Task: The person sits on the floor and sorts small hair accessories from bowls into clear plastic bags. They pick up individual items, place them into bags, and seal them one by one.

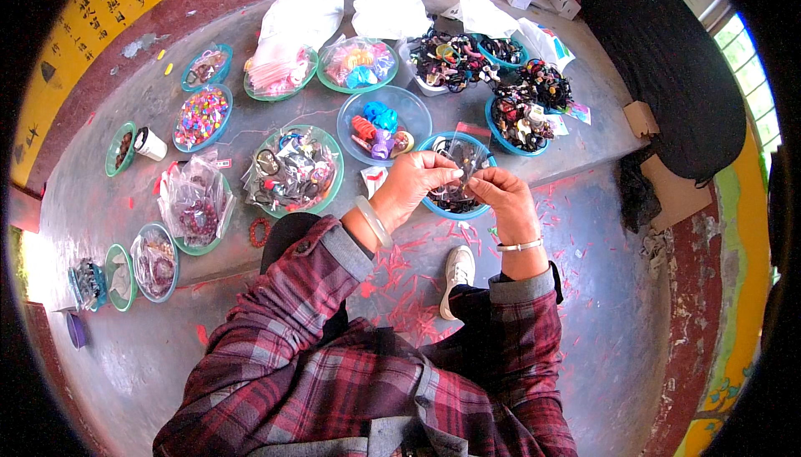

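Over a blue basin of dark, small items, both of my hands pinch at a small clear plastic bag with something dark in it. My left hand grips it between thumb and fingers from the left. From the right, my right hand closes its fingertips on the lower part. The exact contents are too small to make out. Just left of the hands, a translucent blue bowl holds blue, red and purple coiled pieces. Nearby stands a green basin full of bagged accessories.
Farther back are a basin of pink packets, dark hair ties and white bags. A bowl of colourful pieces and a white cup stand left. Red scraps litter the floor around my shoe.
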Available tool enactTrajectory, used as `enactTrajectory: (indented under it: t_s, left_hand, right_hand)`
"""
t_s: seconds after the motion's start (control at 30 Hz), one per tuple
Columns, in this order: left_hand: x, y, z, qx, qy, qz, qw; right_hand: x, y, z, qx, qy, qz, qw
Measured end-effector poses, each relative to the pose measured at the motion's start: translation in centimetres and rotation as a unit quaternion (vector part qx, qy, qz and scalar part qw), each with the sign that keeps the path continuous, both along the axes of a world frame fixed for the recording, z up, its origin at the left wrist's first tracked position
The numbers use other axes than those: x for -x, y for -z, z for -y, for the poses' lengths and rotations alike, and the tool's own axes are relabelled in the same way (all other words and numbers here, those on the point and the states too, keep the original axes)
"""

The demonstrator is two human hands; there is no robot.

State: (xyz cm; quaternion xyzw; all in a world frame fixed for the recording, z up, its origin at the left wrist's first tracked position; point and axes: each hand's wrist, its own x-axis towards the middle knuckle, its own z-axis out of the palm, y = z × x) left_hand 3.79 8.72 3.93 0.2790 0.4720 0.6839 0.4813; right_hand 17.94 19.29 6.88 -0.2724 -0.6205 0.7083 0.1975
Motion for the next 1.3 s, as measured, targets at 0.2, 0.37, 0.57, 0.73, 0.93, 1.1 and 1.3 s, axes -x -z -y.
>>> enactTrajectory:
  t_s: [0.2, 0.37, 0.57, 0.73, 0.93, 1.1, 1.3]
  left_hand:
    - [0.1, -1.5, 0.4, 0.016, 0.026, 0.049, 0.998]
    - [0.6, -2.3, 0.8, 0.029, 0.066, 0.088, 0.994]
    - [0.4, -1.7, 0.6, 0.038, 0.051, 0.061, 0.996]
    - [0.5, -1.0, 0.3, 0.038, 0.033, 0.031, 0.998]
    - [0.4, -1.0, 0.2, 0.036, 0.026, -0.086, 0.995]
    - [0.0, -1.0, 0.1, 0.037, 0.025, -0.130, 0.990]
    - [-0.6, 0.2, -0.2, 0.017, 0.002, -0.196, 0.980]
  right_hand:
    - [-0.2, -0.1, -0.1, -0.008, 0.005, 0.002, 1.000]
    - [-0.4, -0.3, -0.1, -0.022, 0.006, 0.009, 1.000]
    - [-0.5, 0.2, -0.3, -0.052, 0.003, 0.022, 0.998]
    - [-0.6, -0.3, 0.0, -0.134, 0.057, 0.040, 0.989]
    - [-0.6, -1.5, 0.5, -0.349, 0.193, -0.036, 0.916]
    - [-0.4, -3.5, 2.2, -0.502, 0.156, -0.029, 0.850]
    - [0.1, -3.1, 2.7, -0.460, 0.119, 0.069, 0.877]
